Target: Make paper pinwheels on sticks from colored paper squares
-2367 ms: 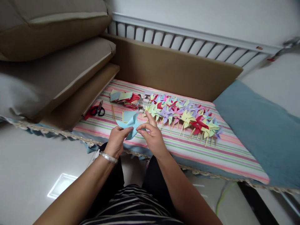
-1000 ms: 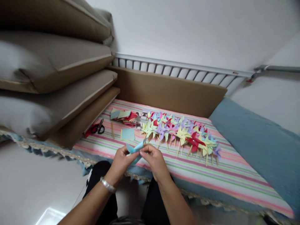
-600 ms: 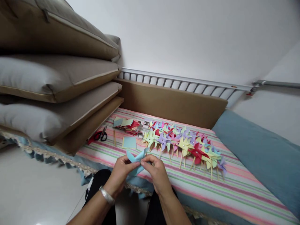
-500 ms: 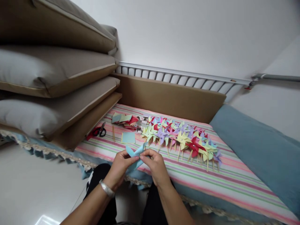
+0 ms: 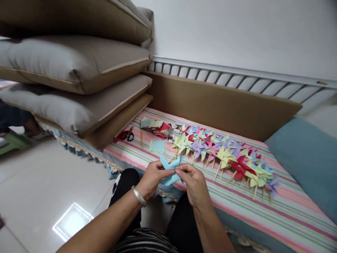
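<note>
Just below the middle of the frame, the left hand (image 5: 153,177) and right hand (image 5: 194,182) pinch a blue paper pinwheel (image 5: 170,180) with no stick showing, while many finished-looking pinwheels (image 5: 224,157) lie further right, and paper squares (image 5: 158,146) and loose sticks (image 5: 141,137) seem left to use.

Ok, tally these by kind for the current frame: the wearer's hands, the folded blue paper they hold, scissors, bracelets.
Hands: 2, left hand and right hand
Folded blue paper: 1
Scissors: 1 pair
Bracelet: 1
Total: 5
</note>
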The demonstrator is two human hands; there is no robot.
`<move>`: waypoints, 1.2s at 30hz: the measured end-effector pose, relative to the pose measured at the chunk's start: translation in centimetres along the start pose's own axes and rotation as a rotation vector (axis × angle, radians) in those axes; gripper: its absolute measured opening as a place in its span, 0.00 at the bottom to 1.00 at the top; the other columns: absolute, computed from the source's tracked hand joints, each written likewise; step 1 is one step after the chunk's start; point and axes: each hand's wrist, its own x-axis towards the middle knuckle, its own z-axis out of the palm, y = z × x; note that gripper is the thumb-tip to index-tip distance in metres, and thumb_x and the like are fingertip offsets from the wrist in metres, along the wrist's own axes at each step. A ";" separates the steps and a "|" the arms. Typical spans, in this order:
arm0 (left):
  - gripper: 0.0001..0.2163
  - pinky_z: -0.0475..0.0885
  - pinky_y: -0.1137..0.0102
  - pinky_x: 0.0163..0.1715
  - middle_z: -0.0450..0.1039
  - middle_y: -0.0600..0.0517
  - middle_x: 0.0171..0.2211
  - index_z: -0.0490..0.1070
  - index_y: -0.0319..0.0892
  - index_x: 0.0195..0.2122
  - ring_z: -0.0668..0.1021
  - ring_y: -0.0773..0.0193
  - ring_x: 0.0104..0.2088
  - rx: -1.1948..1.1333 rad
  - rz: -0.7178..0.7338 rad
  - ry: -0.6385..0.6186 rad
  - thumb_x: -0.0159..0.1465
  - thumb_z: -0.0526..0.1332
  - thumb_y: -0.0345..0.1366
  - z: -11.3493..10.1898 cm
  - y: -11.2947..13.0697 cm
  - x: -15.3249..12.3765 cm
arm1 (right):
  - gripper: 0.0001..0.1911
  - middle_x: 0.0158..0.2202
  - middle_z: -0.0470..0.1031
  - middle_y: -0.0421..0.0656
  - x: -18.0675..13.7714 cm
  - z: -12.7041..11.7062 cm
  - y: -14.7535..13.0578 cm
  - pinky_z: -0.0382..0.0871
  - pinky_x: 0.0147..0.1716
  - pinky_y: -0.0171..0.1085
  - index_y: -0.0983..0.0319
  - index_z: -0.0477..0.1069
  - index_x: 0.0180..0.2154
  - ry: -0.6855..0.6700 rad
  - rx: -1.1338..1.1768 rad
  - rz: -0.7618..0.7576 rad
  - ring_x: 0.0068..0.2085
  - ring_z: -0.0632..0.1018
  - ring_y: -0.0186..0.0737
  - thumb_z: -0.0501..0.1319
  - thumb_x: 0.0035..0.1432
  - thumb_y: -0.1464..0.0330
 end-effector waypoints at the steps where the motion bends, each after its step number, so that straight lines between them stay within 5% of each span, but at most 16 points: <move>1: 0.13 0.69 0.70 0.33 0.78 0.49 0.29 0.77 0.36 0.32 0.77 0.64 0.28 -0.003 -0.004 0.002 0.45 0.71 0.34 0.0 0.0 0.0 | 0.08 0.24 0.72 0.39 0.0 0.0 0.1 0.63 0.24 0.32 0.62 0.72 0.23 0.002 -0.004 0.000 0.26 0.70 0.33 0.68 0.39 0.66; 16: 0.15 0.69 0.68 0.34 0.77 0.47 0.28 0.76 0.35 0.32 0.77 0.63 0.29 -0.081 -0.082 -0.004 0.44 0.71 0.35 -1.4 -0.6 0.1 | 0.10 0.25 0.70 0.37 0.2 1.6 1.4 0.63 0.27 0.33 0.59 0.66 0.28 0.040 -0.116 -0.115 0.28 0.70 0.36 0.65 0.43 0.65; 24: 0.11 0.68 0.72 0.31 0.76 0.50 0.25 0.76 0.36 0.29 0.75 0.66 0.26 -0.010 -0.053 0.150 0.46 0.70 0.35 -7.0 -0.9 -0.4 | 0.14 0.36 0.77 0.45 0.8 2.8 3.7 0.68 0.39 0.41 0.60 0.70 0.38 -0.088 -0.177 -0.110 0.41 0.76 0.45 0.63 0.48 0.61; 30: 0.13 0.67 0.71 0.34 0.76 0.49 0.28 0.76 0.36 0.30 0.75 0.64 0.30 -0.004 -0.085 0.242 0.46 0.70 0.38 -13.8 -1.4 -0.9 | 0.10 0.35 0.78 0.45 9.3 5.2 6.6 0.69 0.39 0.40 0.62 0.75 0.35 -0.154 -0.511 -0.101 0.38 0.77 0.42 0.58 0.52 0.67; 32: 0.13 0.66 0.71 0.33 0.76 0.50 0.27 0.76 0.37 0.29 0.74 0.64 0.29 0.011 -0.111 0.252 0.46 0.70 0.39 -15.4 -1.7 -1.1 | 0.11 0.34 0.79 0.42 13.6 7.7 8.2 0.70 0.38 0.38 0.61 0.76 0.36 -0.214 -0.789 -0.067 0.36 0.78 0.40 0.56 0.53 0.72; 36: 0.12 0.65 0.71 0.32 0.74 0.51 0.25 0.76 0.37 0.27 0.72 0.64 0.28 0.041 -0.163 0.265 0.45 0.70 0.40 -17.7 -2.4 -1.1 | 0.12 0.38 0.78 0.48 22.0 13.5 10.9 0.67 0.41 0.36 0.66 0.76 0.36 -0.193 -0.949 -0.038 0.42 0.77 0.43 0.55 0.52 0.77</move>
